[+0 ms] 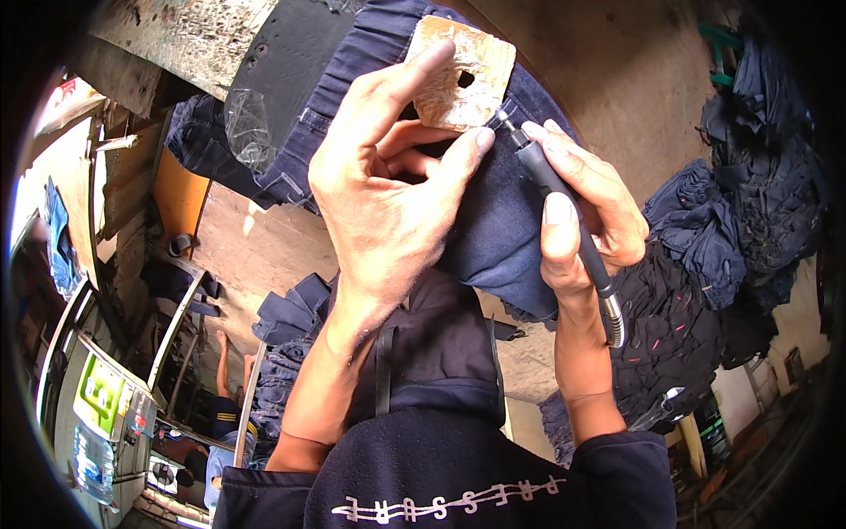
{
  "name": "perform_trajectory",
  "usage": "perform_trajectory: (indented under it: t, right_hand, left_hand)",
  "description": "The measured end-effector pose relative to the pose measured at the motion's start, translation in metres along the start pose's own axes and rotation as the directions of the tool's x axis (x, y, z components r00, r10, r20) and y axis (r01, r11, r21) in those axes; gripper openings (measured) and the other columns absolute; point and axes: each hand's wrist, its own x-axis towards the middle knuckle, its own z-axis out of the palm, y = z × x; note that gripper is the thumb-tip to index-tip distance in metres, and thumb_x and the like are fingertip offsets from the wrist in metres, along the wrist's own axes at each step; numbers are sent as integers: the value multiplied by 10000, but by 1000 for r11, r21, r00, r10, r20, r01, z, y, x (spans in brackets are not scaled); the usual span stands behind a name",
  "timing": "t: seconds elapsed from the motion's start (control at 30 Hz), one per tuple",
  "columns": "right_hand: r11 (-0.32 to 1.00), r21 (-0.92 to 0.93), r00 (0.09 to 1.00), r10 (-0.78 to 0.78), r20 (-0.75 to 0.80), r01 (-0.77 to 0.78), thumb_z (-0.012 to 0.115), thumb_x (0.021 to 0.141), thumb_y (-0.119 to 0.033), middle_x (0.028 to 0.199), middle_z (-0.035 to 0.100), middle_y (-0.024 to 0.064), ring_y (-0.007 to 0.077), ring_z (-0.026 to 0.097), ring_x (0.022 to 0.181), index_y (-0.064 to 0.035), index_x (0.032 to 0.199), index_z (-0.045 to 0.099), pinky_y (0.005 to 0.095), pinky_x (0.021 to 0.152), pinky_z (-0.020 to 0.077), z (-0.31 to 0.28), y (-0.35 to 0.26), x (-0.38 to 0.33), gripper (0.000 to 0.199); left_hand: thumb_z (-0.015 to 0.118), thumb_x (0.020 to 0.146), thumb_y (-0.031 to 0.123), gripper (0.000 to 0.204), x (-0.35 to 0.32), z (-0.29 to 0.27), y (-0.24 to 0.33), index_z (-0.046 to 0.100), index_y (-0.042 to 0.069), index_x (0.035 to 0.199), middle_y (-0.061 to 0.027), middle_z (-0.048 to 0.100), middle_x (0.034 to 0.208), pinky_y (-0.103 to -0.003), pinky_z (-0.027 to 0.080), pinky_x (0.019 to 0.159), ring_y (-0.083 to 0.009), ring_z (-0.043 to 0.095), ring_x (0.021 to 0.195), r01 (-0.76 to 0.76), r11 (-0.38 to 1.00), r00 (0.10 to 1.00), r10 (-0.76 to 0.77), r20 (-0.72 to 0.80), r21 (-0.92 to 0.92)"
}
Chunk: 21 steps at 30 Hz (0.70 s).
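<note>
The head camera looks steeply down, close over both working hands.

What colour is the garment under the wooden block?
Dark navy blue; the garment lies under the pale wooden block, seen best in the head view.

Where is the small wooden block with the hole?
The wooden block lies top centre on the dark blue cloth, under the left hand forefinger, beside the tool tip.

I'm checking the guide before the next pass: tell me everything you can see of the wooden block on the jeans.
The wooden block is a flat, pale, roughly square piece with rounded corners, a worn, scuffed face and a small dark hole near its middle. It lies on the dark blue jeans. The left hand presses its lower edge; the rotary tool's tip meets its lower right corner.
</note>
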Motion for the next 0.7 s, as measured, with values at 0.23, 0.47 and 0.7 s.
perform_trajectory:
  t: [0.23,0.47,0.7]
  right_hand:
    - [999,3,998,-41,55,41,620,974,-95,1186,786,310,413,769,1171,126,1242,725,536,1125,561,0,3,0,364]
    - [999,21,998,-32,61,31,608,975,-97,1188,777,326,419,766,1176,127,1255,719,550,1142,548,-1,3,-1,375]
    - [1000,-9,998,-19,60,20,607,973,-98,1189,781,317,414,764,1183,118,1252,719,559,1140,549,-2,2,-1,370]
  left_hand:
    - [874,842,-138,705,2,-6,-9,648,-9,1497,-83,680,1382,-232,635,833,-161,752,1095,-73,996,996,75,45,-44]
    - [867,852,-136,709,1,-8,-10,635,-11,1510,-79,678,1396,-230,631,835,-161,754,1090,-79,996,994,82,69,-47]
    - [864,864,-124,721,-2,-9,-13,617,-4,1531,-81,675,1433,-229,624,835,-162,762,1076,-69,997,996,70,60,-19]
